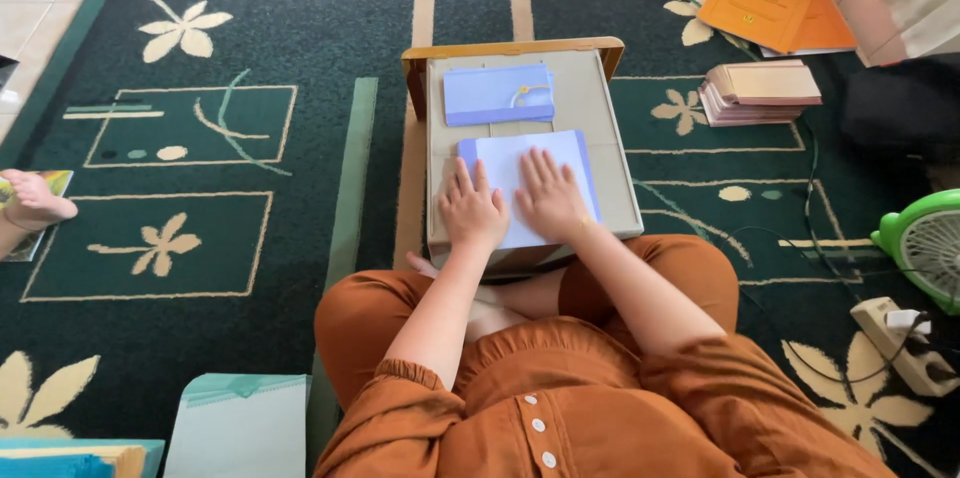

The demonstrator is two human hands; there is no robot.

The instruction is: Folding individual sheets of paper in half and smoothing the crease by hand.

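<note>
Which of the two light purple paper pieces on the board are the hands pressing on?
The nearer piece, closest to the person's lap: both the left hand and right hand lie flat on it. The farther piece lies untouched.

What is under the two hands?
Both the left hand and right hand press flat on a pale lilac folded paper sheet lying on the grey board. Its middle is covered.

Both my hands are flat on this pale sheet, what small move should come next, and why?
Probably slide both hands outward to smooth it: the left hand and right hand lie flat, side by side, on the white sheet atop the purple sheet.
</note>
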